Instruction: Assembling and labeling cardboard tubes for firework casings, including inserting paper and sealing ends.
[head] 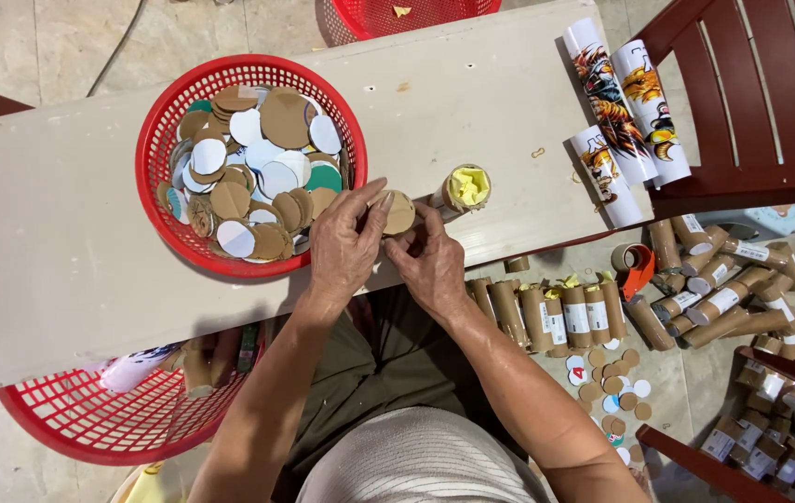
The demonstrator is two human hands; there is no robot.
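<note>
At centre frame, on the near edge of the pale tabletop (62, 186), both hands meet over one brown cardboard disc (400, 212); the left hand (346, 244) has its fingers curled, tips pinching the disc's left rim; the right hand (430, 261) pinches the disc from below and right, thumb and forefinger pressed to it. What sits beneath the disc is hidden by the fingers; cannot tell whether a tube end is under it.

Just right of the disc, a cardboard tube (461, 191) lies tilted with yellow paper stuffed in its open mouth, close beside the right fingertips. Just left, touching distance from the left hand, a red basket (167, 140) holds a heap of brown, white and green discs.

Risks, as judged:
- disc held only by fingertips at the table's near edge; a slip would likely drop it to the floor, among the loose discs (612, 387) and tubes (556, 312) at lower right;
- the stuffed tube lies on its side, unblocked; a knock from the right hand could roll it off or shed the yellow paper;
- the basket rim is close to the left wrist; a nudge may spill discs;
- printed rolls (626, 102) at upper right lie near the tabletop's end, well apart from the hands; low risk.
</note>
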